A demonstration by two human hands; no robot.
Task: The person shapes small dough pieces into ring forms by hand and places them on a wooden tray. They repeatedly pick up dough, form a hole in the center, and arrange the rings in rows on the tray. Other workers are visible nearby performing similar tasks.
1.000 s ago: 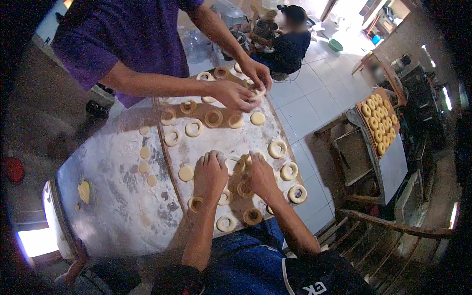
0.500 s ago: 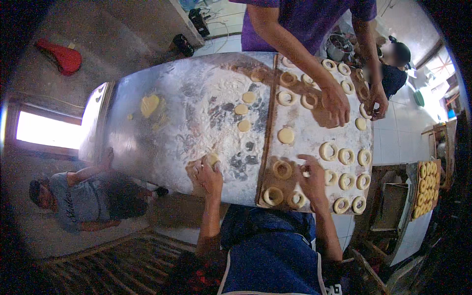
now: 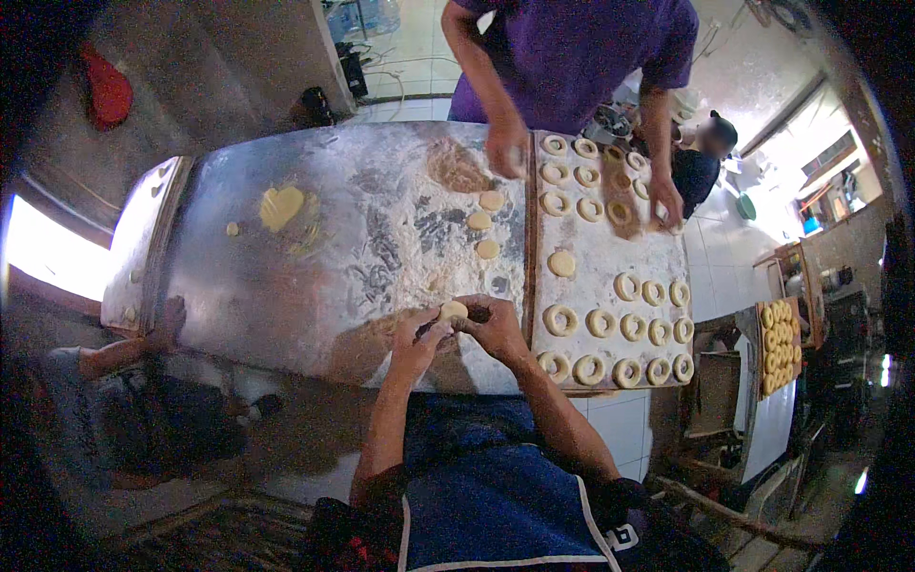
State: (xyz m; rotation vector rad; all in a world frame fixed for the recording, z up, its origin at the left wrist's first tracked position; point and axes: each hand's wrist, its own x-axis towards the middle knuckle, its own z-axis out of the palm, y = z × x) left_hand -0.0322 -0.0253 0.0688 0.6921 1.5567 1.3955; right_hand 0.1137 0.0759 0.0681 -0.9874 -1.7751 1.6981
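Over the floured table, my left hand (image 3: pixel 416 336) and my right hand (image 3: pixel 495 329) meet, pinching a small pale dough piece (image 3: pixel 454 310) between their fingers. Just beyond them lie three round flat dough pieces, the closest being a dough disc (image 3: pixel 487 249). To the right of my right hand is a floured board (image 3: pixel 596 262) bearing rows of dough rings; one dough ring (image 3: pixel 560 320) sits close to my right wrist. A solid dough disc (image 3: pixel 562 263) rests on the board's left side. Whether the held piece has a hole cannot be made out.
Across the table a co-worker in a purple shirt (image 3: pixel 572 67) reaches one hand (image 3: pixel 508 148) toward the table and another (image 3: pixel 665 202) onto the board. A yellow dough lump (image 3: pixel 283 206) lies at left. Another person's arm (image 3: pixel 124 353) rests at the left edge. A ring-filled tray (image 3: pixel 781 348) stands right.
My right hand has left the board and joined my left, which has moved slightly right with the dough. The co-worker's hand has shifted from the board toward the table. The view has shifted.
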